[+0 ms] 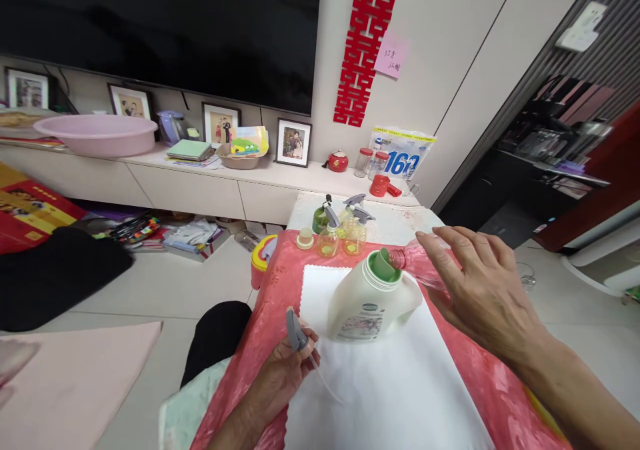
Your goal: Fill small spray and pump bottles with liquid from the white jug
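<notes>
My left hand [285, 370] is closed around a grey spray nozzle [297, 333], whose thin clear tube hangs down over the white mat [390, 383]. In my right hand [480, 283] is a pink transparent bottle [423, 261], tipped sideways. Its threaded mouth lies at the green pouring spout of a cream detergent jug [357, 303]. The jug stands upright and uncapped on the mat, with a printed label facing me. Whether liquid is flowing cannot be made out.
Behind the jug stand yellowish spray bottles [329, 242] with grey heads, a green bottle [320, 219] and a pale cap [305, 238]. Red plastic [280, 270] covers the table. A low cabinet [200, 180] holds a pink basin [100, 137], photo frames, jars and a red pot [338, 161].
</notes>
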`<state>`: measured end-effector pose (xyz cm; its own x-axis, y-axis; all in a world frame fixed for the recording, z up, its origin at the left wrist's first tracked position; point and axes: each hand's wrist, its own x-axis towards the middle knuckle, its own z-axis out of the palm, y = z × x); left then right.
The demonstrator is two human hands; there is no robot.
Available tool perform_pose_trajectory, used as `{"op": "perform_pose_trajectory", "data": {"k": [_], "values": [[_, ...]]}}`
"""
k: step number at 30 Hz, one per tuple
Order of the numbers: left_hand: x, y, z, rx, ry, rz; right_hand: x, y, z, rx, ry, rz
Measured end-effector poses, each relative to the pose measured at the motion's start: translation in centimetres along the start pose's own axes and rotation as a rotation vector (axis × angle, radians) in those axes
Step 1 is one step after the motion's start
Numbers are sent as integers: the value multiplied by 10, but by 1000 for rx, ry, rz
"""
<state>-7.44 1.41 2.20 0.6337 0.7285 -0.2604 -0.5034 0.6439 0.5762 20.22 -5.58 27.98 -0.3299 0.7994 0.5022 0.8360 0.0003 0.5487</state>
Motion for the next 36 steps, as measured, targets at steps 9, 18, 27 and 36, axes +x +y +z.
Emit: {"op": "perform_pose_trajectory", "data": {"k": [9, 18, 27, 36], "values": [[0, 3, 6, -1, 39, -17, 10, 2, -5, -91, -48, -106], [-1, 3, 5, -4, 24, -13, 20, 6, -15, -158, -48, -220], [-2, 4, 7, -12, 16, -7, 30, 3, -24, -197, -4, -285], [-1, 4, 7, -15, 19, -8, 34, 1, -29, -268, 35, -342]]}}
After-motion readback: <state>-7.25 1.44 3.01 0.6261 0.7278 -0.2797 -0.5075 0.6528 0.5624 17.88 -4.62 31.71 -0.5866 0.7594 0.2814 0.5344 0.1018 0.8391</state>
